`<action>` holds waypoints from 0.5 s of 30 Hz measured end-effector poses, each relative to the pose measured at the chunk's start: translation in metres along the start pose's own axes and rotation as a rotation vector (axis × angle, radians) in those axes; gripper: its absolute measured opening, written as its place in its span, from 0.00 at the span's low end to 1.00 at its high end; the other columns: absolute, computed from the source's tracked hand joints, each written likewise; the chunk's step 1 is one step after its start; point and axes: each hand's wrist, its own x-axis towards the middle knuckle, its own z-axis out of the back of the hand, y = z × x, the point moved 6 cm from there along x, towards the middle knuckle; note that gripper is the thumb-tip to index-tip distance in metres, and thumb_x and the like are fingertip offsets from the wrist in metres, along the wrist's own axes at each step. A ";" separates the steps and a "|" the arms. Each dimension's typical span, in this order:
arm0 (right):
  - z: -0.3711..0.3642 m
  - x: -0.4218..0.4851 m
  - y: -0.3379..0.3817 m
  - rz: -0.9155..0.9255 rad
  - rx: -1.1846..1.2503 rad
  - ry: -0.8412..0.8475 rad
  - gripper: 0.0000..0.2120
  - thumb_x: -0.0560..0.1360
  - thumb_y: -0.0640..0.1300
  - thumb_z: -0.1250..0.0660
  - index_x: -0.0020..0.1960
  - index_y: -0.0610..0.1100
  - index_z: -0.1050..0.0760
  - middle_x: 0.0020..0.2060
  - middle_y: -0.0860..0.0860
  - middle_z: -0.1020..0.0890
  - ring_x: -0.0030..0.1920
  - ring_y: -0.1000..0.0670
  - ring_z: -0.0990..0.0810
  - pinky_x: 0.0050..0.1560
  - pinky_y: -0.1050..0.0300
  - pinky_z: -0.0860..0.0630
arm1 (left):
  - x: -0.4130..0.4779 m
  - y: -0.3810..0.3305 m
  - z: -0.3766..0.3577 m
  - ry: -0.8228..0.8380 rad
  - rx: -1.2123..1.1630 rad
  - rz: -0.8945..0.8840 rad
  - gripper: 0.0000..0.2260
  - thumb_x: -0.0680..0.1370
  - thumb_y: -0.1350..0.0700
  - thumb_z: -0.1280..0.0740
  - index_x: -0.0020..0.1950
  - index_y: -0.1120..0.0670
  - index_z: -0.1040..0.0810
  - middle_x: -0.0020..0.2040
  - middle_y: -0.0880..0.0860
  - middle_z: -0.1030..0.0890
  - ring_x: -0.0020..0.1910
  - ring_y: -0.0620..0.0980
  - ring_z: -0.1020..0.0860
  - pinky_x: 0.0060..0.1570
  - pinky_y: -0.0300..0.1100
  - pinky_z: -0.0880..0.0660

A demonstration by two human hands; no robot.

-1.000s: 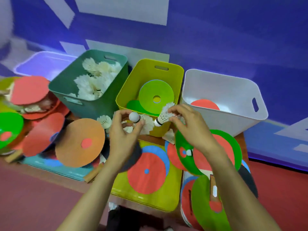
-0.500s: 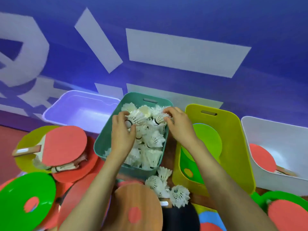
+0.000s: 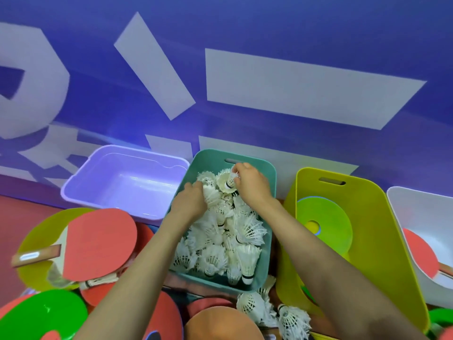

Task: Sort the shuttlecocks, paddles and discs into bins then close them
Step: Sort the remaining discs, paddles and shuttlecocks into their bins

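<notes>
A teal bin (image 3: 213, 154) in the middle holds a heap of white shuttlecocks (image 3: 235, 241). Both my hands are inside its far end. My right hand (image 3: 251, 186) pinches the feathers of one shuttlecock (image 3: 226, 182) just above the heap. My left hand (image 3: 190, 201) reaches down into the pile with its fingertips hidden among the feathers. To the right, a yellow bin (image 3: 372, 236) contains a green disc (image 3: 328, 217). A white bin (image 3: 416, 207) at the far right holds a red paddle (image 3: 422, 258).
A lilac bin (image 3: 122, 182) stands left of the teal one. Red paddles (image 3: 98, 241), a yellow disc (image 3: 34, 244), a green disc (image 3: 41, 317) and an orange paddle (image 3: 220, 325) crowd the near left. Loose shuttlecocks (image 3: 255, 307) lie in front of the teal bin. A blue wall rises behind.
Both hands have carried shuttlecocks from in front of the yellow bin to the teal bin and dropped lower into its far end. My view has swung left and closer.
</notes>
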 end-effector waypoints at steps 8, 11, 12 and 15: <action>-0.032 -0.003 -0.008 -0.032 -0.043 0.160 0.18 0.72 0.29 0.43 0.52 0.47 0.24 0.48 0.46 0.20 0.45 0.43 0.22 0.44 0.53 0.25 | 0.000 0.005 -0.003 0.072 -0.103 -0.081 0.17 0.73 0.64 0.33 0.60 0.53 0.28 0.58 0.55 0.29 0.48 0.53 0.26 0.48 0.43 0.29; -0.037 -0.002 -0.011 -0.033 -0.004 0.181 0.18 0.74 0.30 0.42 0.56 0.47 0.23 0.53 0.46 0.19 0.49 0.44 0.21 0.50 0.51 0.24 | 0.004 0.003 -0.009 0.066 0.076 -0.011 0.18 0.76 0.65 0.42 0.66 0.55 0.31 0.64 0.60 0.31 0.56 0.60 0.24 0.56 0.50 0.27; -0.038 -0.002 -0.010 -0.027 0.007 0.194 0.18 0.75 0.30 0.42 0.57 0.46 0.24 0.53 0.45 0.20 0.50 0.44 0.21 0.51 0.50 0.23 | 0.005 -0.001 -0.008 0.047 0.127 -0.007 0.18 0.77 0.66 0.45 0.66 0.57 0.31 0.64 0.61 0.31 0.57 0.62 0.24 0.57 0.51 0.28; -0.035 -0.004 -0.007 -0.022 0.037 0.226 0.17 0.75 0.32 0.40 0.61 0.44 0.26 0.57 0.45 0.23 0.54 0.45 0.23 0.54 0.51 0.24 | 0.008 -0.012 0.000 -0.013 0.135 -0.026 0.16 0.77 0.66 0.45 0.64 0.60 0.30 0.63 0.62 0.30 0.57 0.63 0.25 0.56 0.52 0.28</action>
